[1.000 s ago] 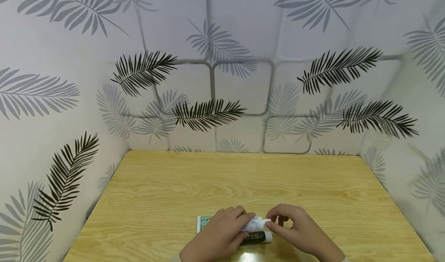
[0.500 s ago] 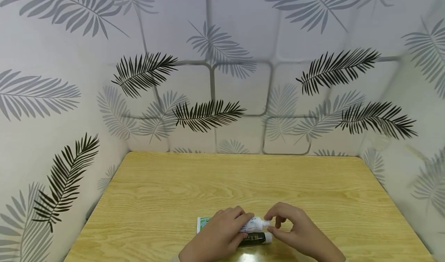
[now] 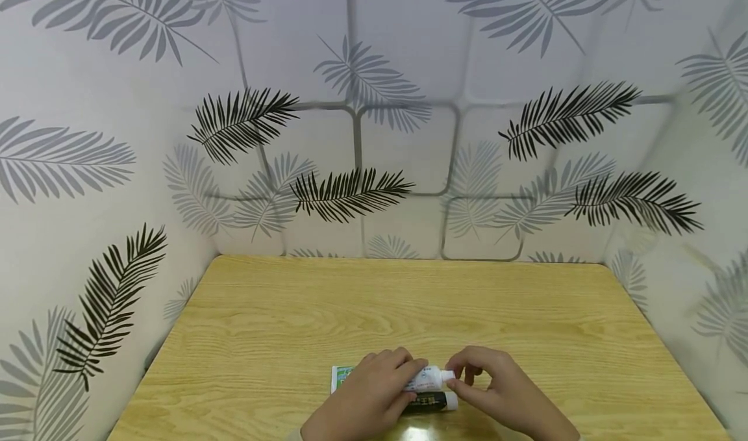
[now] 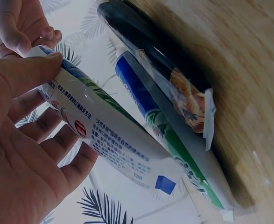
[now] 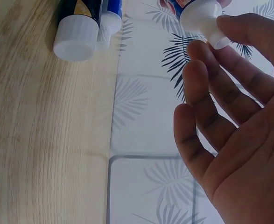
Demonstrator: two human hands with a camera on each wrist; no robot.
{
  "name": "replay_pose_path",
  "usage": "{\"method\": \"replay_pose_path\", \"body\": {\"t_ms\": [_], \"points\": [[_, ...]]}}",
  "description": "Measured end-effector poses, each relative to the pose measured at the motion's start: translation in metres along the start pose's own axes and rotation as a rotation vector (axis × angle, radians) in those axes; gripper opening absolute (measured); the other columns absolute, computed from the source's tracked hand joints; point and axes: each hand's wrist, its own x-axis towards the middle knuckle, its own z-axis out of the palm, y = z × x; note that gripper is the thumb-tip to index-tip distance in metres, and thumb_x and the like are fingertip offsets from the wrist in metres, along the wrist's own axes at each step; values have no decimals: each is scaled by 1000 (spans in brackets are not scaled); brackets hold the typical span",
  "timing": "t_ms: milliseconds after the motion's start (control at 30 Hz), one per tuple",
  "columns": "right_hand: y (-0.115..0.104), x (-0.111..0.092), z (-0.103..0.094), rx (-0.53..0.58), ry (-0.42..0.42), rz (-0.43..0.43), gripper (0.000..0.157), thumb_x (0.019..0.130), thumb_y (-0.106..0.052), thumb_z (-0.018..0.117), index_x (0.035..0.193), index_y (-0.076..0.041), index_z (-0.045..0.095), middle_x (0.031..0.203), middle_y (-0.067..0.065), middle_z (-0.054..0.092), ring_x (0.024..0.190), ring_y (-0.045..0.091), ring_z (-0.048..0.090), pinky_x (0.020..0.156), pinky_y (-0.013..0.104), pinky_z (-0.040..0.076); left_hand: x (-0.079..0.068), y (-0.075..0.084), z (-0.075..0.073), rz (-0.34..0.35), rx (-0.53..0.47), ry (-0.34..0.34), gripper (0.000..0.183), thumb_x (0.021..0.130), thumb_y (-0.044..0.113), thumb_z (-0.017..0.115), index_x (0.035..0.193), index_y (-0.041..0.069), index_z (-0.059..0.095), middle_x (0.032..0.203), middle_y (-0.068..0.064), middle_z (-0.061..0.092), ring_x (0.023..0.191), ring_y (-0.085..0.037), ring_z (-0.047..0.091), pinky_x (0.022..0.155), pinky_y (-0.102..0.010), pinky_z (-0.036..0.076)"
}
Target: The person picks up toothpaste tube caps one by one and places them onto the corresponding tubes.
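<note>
My left hand point(image 3: 376, 389) grips a white toothpaste tube point(image 4: 104, 126), printed with blue, green and small lettering, thumb on one side and fingers on the other. The tube is held up off the table, its neck end toward my right hand point(image 3: 505, 389). With thumb and index finger, that hand pinches the tube's small white cap point(image 5: 216, 36); its other fingers are loosely bent below. Close to the held tube lie a black toothpaste tube point(image 3: 429, 402) with a white cap point(image 5: 76, 39) and a blue and green toothpaste tube point(image 4: 169, 135), side by side on the table.
The wood-grain table point(image 3: 374, 304) carries the tubes near its front edge. A wall point(image 3: 403, 149) with leaf-patterned covering stands behind the table and along both sides.
The right thumb and index finger are on the cap a second ago, stand wider apart half a second ago, and now pinch the cap again. The left hand and tubes stay in place.
</note>
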Motion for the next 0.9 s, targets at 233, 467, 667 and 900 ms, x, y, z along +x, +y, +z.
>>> {"method": "replay_pose_path", "body": {"t_ms": [233,467,667,900], "points": [[-1,0,-2,-35,-17,66,10,99,-22,77,103,-31,73,97,-17,73,76,-1,61,72,27,54,1,1,2,-9,1,-10,41,102,24,72,141,16,66,116,7,66,97,-5,61,82,-24,51],[0,0,-1,-21,0,21,19,98,-23,79,114,-29,71,107,-16,72,79,1,61,73,28,54,2,1,1,-14,-16,-15,41,102,23,72,142,15,65,117,6,67,97,-5,61,82,-24,51],[1,1,-2,27,0,-55,32,93,-8,82,116,-26,70,108,-12,71,77,5,60,72,26,54,3,1,1,-13,-9,-3,40,101,23,73,140,15,66,115,6,67,94,-6,61,80,-23,50],[1,3,-3,56,0,-77,29,93,-4,81,111,-24,70,103,-8,72,76,5,60,68,27,56,4,1,2,-4,7,7,40,100,24,74,139,14,66,113,6,66,94,-6,61,80,-24,51]]}}
